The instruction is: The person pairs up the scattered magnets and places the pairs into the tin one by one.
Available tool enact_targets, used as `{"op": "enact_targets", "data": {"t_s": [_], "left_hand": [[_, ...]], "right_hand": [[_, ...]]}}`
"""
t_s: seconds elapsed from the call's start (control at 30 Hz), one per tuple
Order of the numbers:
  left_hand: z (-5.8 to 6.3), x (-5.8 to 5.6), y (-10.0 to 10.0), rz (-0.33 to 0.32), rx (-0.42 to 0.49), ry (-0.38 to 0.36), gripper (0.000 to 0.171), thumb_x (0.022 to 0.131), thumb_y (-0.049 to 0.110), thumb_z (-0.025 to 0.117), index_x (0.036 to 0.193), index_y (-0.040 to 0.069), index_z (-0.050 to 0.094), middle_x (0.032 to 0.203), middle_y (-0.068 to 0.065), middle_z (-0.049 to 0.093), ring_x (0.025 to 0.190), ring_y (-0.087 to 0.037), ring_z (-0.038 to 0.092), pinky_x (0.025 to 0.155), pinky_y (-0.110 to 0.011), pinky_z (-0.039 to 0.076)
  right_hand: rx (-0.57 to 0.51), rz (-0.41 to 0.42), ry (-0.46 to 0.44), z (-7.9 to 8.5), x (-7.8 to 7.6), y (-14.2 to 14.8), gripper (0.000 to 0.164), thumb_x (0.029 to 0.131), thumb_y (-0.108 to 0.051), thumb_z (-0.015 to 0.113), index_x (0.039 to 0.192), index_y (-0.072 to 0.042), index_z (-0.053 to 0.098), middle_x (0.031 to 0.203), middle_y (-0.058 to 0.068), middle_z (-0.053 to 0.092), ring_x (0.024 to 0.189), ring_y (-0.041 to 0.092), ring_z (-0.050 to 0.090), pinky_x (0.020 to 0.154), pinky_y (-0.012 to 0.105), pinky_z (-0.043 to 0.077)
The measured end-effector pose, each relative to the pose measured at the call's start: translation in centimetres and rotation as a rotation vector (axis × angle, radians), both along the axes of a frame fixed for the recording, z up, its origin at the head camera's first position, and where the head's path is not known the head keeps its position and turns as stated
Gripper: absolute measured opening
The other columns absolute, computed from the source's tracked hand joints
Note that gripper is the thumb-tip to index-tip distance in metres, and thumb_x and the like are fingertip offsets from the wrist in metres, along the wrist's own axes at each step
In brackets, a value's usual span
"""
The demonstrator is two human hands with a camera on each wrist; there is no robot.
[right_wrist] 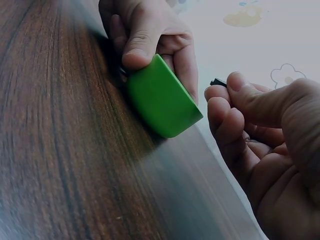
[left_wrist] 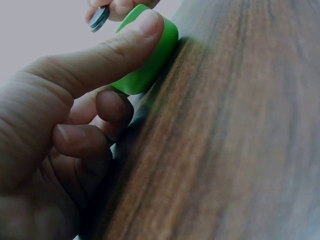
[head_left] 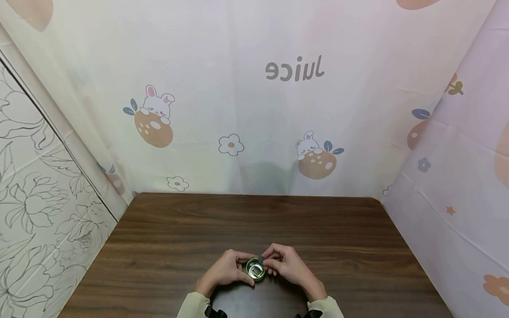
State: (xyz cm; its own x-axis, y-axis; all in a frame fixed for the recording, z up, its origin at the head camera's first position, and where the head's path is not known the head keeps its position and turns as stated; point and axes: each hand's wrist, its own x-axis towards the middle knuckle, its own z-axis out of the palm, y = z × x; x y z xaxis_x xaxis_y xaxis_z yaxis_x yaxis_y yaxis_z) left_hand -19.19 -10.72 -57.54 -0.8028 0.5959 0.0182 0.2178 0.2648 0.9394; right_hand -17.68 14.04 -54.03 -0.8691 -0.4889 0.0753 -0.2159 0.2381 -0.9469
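A small round green case (head_left: 249,275) with a shiny, silvery inside stands on the table, its hollow side facing up. My left hand (head_left: 228,268) grips it from the left, with the thumb on the near side and a finger round the far side. In the left wrist view the thumb lies along the smooth green wall (left_wrist: 159,60). Between thumb and forefinger, my right hand (head_left: 289,266) pinches a small dark flat piece (right_wrist: 218,82) close to the case's rim. The right wrist view shows a gap between that piece and the case.
The brown wood-grain table (head_left: 254,221) stretches to a printed curtain (head_left: 238,97) at the back. A side curtain (head_left: 457,176) hangs on the right, and a flower-patterned panel (head_left: 43,212) stands on the left.
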Motion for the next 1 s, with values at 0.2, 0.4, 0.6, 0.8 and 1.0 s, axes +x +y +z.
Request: {"op": "enact_targets", "data": {"t_s": [0.2,0.4,0.6,0.8,1.0], "left_hand": [[-0.03,0.01,-0.02,0.000,-0.001,0.000,0.059,0.070,0.014,0.096,0.125,0.019,0.076,0.101,0.004,0.079,0.049,0.002,0.047,0.046,-0.015,0.038],[0.10,0.00,-0.03,-0.002,0.001,0.007,0.059,0.070,0.015,0.096,0.125,0.019,0.076,0.103,0.005,0.079,0.049,0.003,0.047,0.047,-0.014,0.039],[0.15,-0.05,-0.04,-0.007,-0.004,0.017,0.059,0.070,0.015,0.096,0.125,0.020,0.076,0.104,0.005,0.079,0.049,0.003,0.046,0.047,-0.014,0.039],[0.12,-0.05,-0.04,-0.007,-0.006,0.021,0.058,0.070,0.016,0.096,0.124,0.020,0.076,0.102,0.007,0.079,0.049,0.003,0.047,0.047,-0.014,0.039],[0.08,-0.04,-0.01,-0.003,-0.009,0.021,0.058,0.070,0.017,0.097,0.124,0.021,0.076,0.100,0.008,0.078,0.049,0.003,0.047,0.047,-0.014,0.039]], "right_hand": [[-0.014,0.002,-0.004,-0.41,-0.05,-0.11,0.008,0.096,-0.005,0.071,0.104,-0.002,0.070,0.088,0.017,0.076,0.064,0.016,0.069,0.058,0.033,0.058],[0.000,0.007,-0.002,-0.32,-0.04,-0.18,0.009,0.096,-0.007,0.072,0.103,-0.002,0.070,0.088,0.017,0.076,0.064,0.019,0.069,0.059,0.032,0.059],[0.002,0.004,-0.005,-0.22,-0.03,-0.27,0.008,0.096,-0.006,0.072,0.102,-0.001,0.070,0.087,0.017,0.076,0.064,0.015,0.068,0.058,0.032,0.059],[-0.008,0.002,-0.013,-0.14,0.03,-0.39,0.009,0.096,-0.004,0.071,0.100,0.004,0.071,0.084,0.018,0.075,0.063,0.015,0.068,0.057,0.030,0.058],[-0.003,0.006,0.010,-0.23,-0.04,-0.28,0.008,0.096,-0.005,0.070,0.098,0.003,0.071,0.084,0.019,0.075,0.063,0.025,0.070,0.057,0.032,0.059]]}}
